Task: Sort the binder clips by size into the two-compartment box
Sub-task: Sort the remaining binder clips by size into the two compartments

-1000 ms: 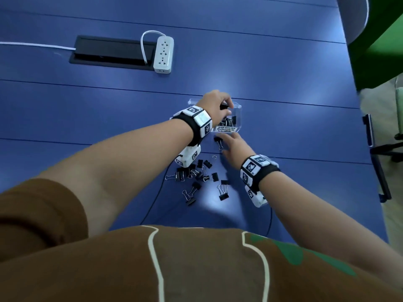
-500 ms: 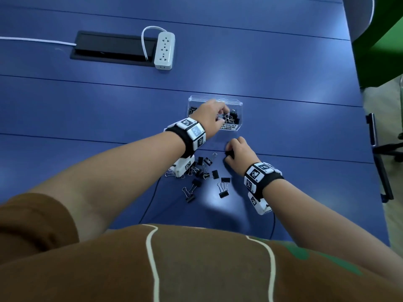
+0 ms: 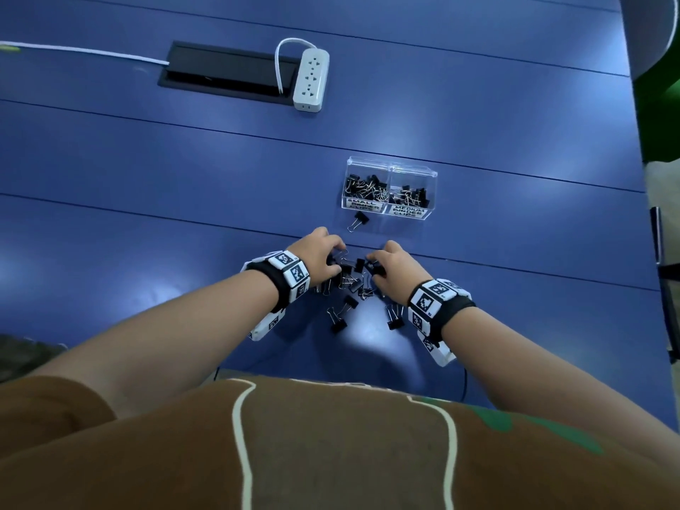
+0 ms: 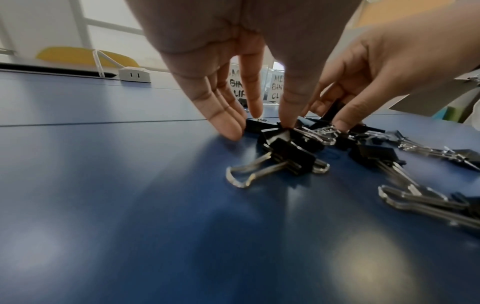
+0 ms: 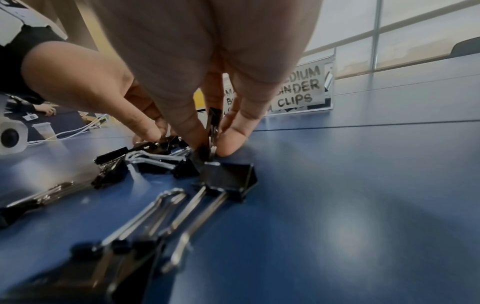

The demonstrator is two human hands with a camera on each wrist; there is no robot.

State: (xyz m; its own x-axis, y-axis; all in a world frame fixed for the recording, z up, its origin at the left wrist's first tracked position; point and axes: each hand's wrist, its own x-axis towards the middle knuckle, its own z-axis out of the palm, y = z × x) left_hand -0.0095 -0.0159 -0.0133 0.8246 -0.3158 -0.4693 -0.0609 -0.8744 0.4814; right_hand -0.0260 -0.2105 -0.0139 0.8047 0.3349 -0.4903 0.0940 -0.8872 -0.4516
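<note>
The clear two-compartment box (image 3: 390,167) holds black clips under the labels SMALL on the left and MEDIUM (image 5: 298,88) on the right. One binder clip (image 3: 358,220) lies just in front of it. A pile of loose clips (image 3: 349,283) lies nearer me, between both hands. My left hand (image 3: 318,257) reaches down into the pile, its straight fingertips (image 4: 287,121) touching a small clip (image 4: 281,131). My right hand (image 3: 392,266) pinches a clip (image 5: 213,131) by its wire handles between thumb and finger, its body still on the table.
A white power strip (image 3: 311,81) and a black cable hatch (image 3: 224,73) lie far back on the blue table (image 3: 147,178). Two larger clips (image 3: 340,314) sit near my body. The table's right edge and a green chair (image 3: 658,86) are at the far right.
My left hand has drawn back from the box to the pile, which uncovered the box. My right hand has stayed at the pile, and the camera view has shifted.
</note>
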